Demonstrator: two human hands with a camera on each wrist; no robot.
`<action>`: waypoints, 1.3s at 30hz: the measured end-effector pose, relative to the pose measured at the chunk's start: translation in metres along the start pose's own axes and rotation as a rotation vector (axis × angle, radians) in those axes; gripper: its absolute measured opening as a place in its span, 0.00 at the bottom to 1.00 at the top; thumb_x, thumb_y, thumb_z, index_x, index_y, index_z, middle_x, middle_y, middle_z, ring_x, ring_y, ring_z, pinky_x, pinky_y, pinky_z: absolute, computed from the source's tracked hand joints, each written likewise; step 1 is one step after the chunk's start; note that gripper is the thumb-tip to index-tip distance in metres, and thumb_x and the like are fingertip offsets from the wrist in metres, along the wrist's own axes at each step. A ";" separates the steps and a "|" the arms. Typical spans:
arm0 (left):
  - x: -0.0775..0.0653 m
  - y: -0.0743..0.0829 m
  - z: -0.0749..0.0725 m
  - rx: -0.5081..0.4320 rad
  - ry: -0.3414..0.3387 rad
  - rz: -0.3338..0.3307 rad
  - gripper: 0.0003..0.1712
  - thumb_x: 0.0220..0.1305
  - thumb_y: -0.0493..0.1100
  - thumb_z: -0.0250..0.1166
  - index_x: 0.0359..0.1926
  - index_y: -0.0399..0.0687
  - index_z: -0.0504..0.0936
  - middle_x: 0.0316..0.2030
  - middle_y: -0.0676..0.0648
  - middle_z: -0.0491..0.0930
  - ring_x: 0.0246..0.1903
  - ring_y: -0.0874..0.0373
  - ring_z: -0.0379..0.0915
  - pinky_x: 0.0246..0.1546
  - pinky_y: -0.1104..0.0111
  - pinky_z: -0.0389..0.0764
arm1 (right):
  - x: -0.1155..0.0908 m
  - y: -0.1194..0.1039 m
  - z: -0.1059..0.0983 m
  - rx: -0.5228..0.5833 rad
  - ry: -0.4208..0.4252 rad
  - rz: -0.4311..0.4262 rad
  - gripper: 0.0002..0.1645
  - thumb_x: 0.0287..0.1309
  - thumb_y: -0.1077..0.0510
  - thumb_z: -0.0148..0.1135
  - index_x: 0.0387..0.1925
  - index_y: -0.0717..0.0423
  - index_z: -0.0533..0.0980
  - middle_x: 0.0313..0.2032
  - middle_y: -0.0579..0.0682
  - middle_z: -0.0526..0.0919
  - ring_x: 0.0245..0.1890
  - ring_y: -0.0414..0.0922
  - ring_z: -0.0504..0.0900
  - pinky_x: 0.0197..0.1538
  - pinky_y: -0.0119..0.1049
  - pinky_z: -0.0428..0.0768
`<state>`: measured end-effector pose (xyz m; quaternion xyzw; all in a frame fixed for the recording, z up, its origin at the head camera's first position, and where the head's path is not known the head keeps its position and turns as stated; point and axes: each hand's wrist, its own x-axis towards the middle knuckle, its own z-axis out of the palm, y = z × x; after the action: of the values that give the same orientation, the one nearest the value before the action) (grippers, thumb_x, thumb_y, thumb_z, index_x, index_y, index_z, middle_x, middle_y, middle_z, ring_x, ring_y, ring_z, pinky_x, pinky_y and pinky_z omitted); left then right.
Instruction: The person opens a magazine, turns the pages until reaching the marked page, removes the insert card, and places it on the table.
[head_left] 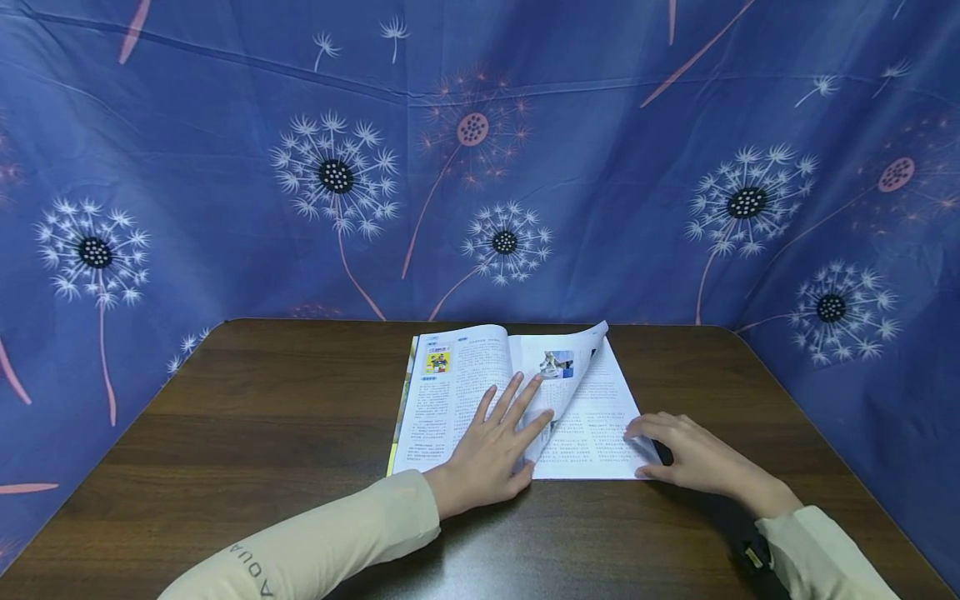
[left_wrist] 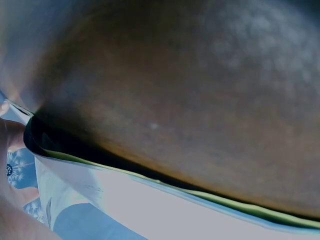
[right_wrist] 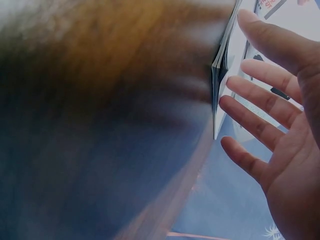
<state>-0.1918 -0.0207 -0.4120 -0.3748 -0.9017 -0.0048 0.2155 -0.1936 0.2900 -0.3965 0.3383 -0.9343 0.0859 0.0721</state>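
An open magazine [head_left: 442, 417] with printed columns and small pictures lies on the wooden table. One of its right-hand leaves [head_left: 558, 364] curls up and over toward the left, baring the page [head_left: 592, 408] beneath. Across the lower middle, near the fold, my left hand [head_left: 495, 450] lies with its fingers spread, the fingertips over the curled leaf. My right hand [head_left: 693, 454] is at the lower right corner, fingertips and thumb at the page edge. Seen in the right wrist view, the fingers [right_wrist: 260, 102] of that hand are extended and apart, beside the magazine's edge [right_wrist: 216, 100].
Brown wooden table [head_left: 262, 400] surrounds the magazine on both sides and in front. A blue cloth with dandelion prints [head_left: 600, 167] hangs behind the table and along its sides. A small dark object [head_left: 753, 557] is at the right cuff.
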 end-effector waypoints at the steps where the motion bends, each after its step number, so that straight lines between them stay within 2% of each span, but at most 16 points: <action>1: 0.000 0.000 0.000 -0.001 -0.007 0.001 0.38 0.54 0.59 0.57 0.66 0.58 0.61 0.72 0.41 0.34 0.71 0.44 0.29 0.65 0.48 0.47 | 0.000 0.000 0.000 0.002 0.002 -0.003 0.24 0.39 0.50 0.72 0.42 0.48 0.77 0.44 0.45 0.80 0.45 0.46 0.77 0.43 0.48 0.74; 14: 0.000 -0.002 0.000 -0.045 -0.096 0.016 0.31 0.58 0.55 0.54 0.65 0.67 0.62 0.71 0.42 0.39 0.70 0.42 0.33 0.64 0.45 0.48 | 0.000 -0.001 -0.002 0.038 -0.030 0.012 0.26 0.36 0.48 0.73 0.42 0.48 0.77 0.45 0.46 0.79 0.46 0.48 0.77 0.42 0.49 0.73; 27: -0.001 -0.004 0.001 -0.016 -0.126 0.023 0.30 0.60 0.56 0.50 0.65 0.62 0.62 0.71 0.46 0.43 0.71 0.46 0.34 0.65 0.47 0.48 | -0.001 0.001 -0.002 0.036 -0.026 -0.001 0.26 0.37 0.47 0.73 0.41 0.48 0.77 0.45 0.47 0.80 0.46 0.49 0.78 0.42 0.50 0.73; 32: -0.002 -0.004 0.002 -0.014 -0.120 0.026 0.30 0.61 0.56 0.49 0.64 0.58 0.63 0.70 0.48 0.49 0.70 0.48 0.39 0.65 0.49 0.50 | 0.000 0.002 -0.003 0.047 -0.047 0.023 0.24 0.39 0.46 0.72 0.41 0.46 0.77 0.46 0.47 0.80 0.47 0.51 0.77 0.44 0.51 0.73; 39: -0.003 -0.004 0.003 -0.021 -0.134 0.011 0.33 0.61 0.60 0.48 0.64 0.53 0.62 0.69 0.47 0.54 0.69 0.49 0.46 0.64 0.51 0.53 | 0.000 0.001 -0.003 0.042 -0.045 0.027 0.22 0.39 0.48 0.72 0.40 0.46 0.77 0.46 0.47 0.80 0.48 0.49 0.77 0.44 0.51 0.73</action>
<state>-0.1937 -0.0257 -0.4153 -0.3816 -0.9119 0.0119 0.1507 -0.1940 0.2920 -0.3938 0.3289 -0.9382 0.0989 0.0427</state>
